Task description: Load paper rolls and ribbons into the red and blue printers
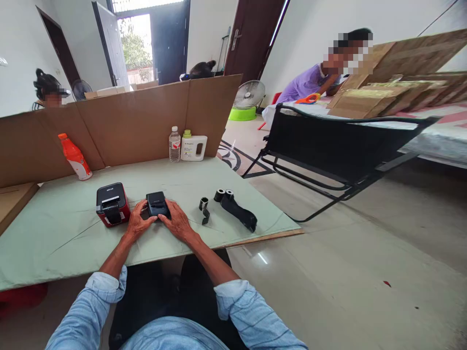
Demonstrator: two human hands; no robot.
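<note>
A small black box-shaped device, which looks like a portable printer (156, 201), sits on the green-covered table between my two hands. My left hand (139, 218) grips its left side, thumb at the near edge. From the right, my right hand (178, 221) closes on its other side, thumb also at the near edge. Just left of my left hand stands a larger red and black label printer (112, 204). Right of my hands lie a small roll with a loose dark strip (205, 210) and a long black ribbon (239, 211) with rolls at its far end.
A cardboard panel (138, 124) stands along the table's far side. Before it are a tilted orange bottle (75, 156), a water bottle (174, 146) and a white jug (194, 147). A black folding chair (321, 146) is to the right; other people are beyond.
</note>
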